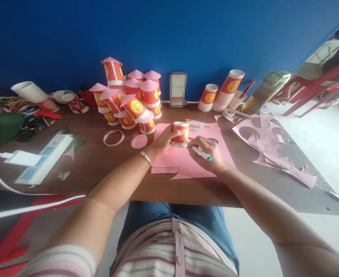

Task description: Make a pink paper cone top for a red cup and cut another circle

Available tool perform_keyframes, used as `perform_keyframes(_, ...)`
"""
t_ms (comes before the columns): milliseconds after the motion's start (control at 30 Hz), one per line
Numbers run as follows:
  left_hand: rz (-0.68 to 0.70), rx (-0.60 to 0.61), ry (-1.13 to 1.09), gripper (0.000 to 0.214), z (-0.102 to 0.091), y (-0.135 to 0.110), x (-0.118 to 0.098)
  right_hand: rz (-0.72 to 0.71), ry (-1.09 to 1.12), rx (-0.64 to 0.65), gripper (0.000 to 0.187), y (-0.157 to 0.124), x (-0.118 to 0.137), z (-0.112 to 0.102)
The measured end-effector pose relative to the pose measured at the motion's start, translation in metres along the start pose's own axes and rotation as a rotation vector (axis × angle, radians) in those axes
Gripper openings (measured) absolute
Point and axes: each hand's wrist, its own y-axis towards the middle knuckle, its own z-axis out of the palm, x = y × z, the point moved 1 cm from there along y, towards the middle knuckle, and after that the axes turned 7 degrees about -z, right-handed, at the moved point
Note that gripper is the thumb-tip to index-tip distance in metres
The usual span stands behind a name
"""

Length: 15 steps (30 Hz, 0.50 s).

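On the wooden tabletop (100, 169), near the middle of its front edge, lies a pink paper sheet (186, 167). A red paper cup (180, 132) stands on the sheet's far half. The left hand (162, 141) wraps the cup's side, with its fingers closed around the wall. The right hand (208, 152) grips a white marker pen (201, 153) in a writing pinch, and the pen's tip touches the sheet right at the foot of the cup.

The work in hand looks like drawing round the cup's base. To do it well, the left hand would likely need to press firmly downward so the cup cannot slide. The pen would sit best close to upright, hugging the rim. A leaning tip could wander and leave an uneven circle. The left fingers cover part of the rim, so the line would probably have to be drawn in two arcs.

A cut pink disc (139, 141) and a tape ring (113, 137) lie just left of the sheet. Cone-topped cups (132, 104) crowd towards the back edge. Pink offcuts with round holes (270, 144) spread to the right.
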Motion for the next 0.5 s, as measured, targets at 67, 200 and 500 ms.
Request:
perform_keyframes(67,0.0,0.009,0.001,0.032,-0.0002,0.0005,0.0005,-0.012,0.0,-0.015,0.013,0.0003,0.0003,0.0)
perform_keyframes(200,-0.017,0.014,-0.012,0.033,-0.0019,0.0025,0.0036,-0.017,-0.014,-0.028,0.013,0.0003,0.0,0.0006)
perform_keyframes(500,-0.021,0.023,-0.026,0.036,-0.0021,0.0026,0.004,-0.028,-0.003,-0.02,0.013,0.0003,0.0012,-0.0001)
